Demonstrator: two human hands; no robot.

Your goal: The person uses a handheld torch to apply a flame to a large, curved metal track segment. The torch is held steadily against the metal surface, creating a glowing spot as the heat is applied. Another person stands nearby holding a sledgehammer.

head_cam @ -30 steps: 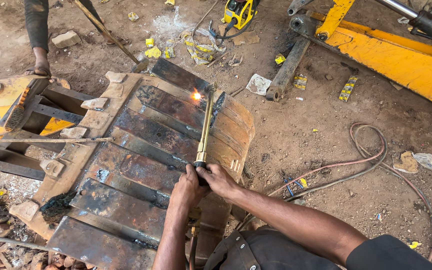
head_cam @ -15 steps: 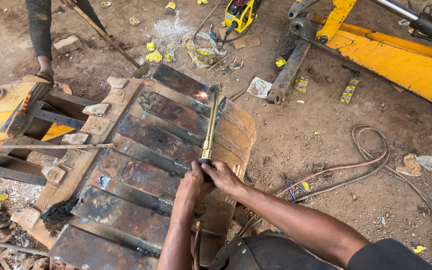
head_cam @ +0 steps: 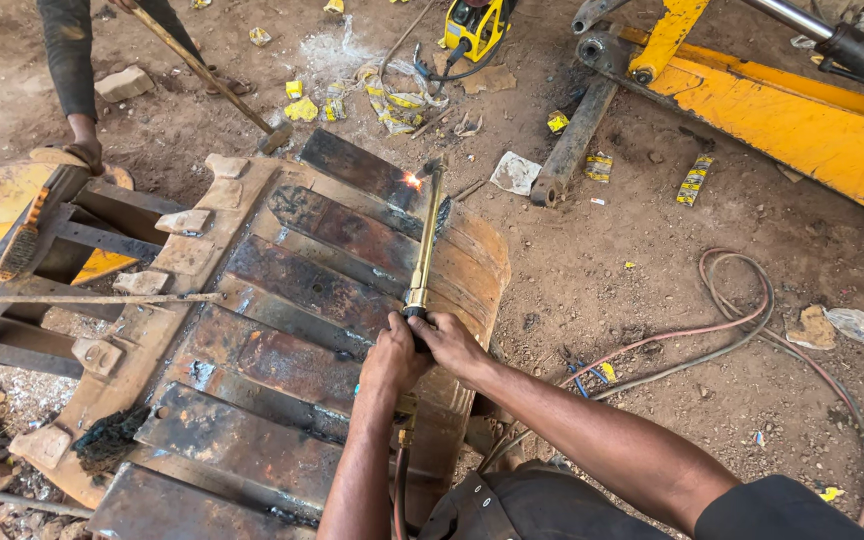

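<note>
Yellow machine arm [head_cam: 812,120], looped hoses [head_cam: 752,330] on dirt, yellow wrappers [head_cam: 392,100], wire brush [head_cam: 22,240], stone [head_cam: 124,82]

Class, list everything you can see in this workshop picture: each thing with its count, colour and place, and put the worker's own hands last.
Cutting torch: one, brass-yellow, over the bucket, flame at its far tip.
Excavator bucket: one, rusty brown with dark steel strips, centre on the ground.
Hoses: a red and a grey one, looped on the dirt at right.
Machine arm: one, yellow, top right.
Steel pin: one, grey, beside the machine arm.
Yellow machine: one, top centre.
Wrappers: several, yellow, scattered at top.
Other person: one, dark sleeve, top left, holding a long rod.
Left hand: on the torch grip.
Right hand: on the torch grip.
</note>
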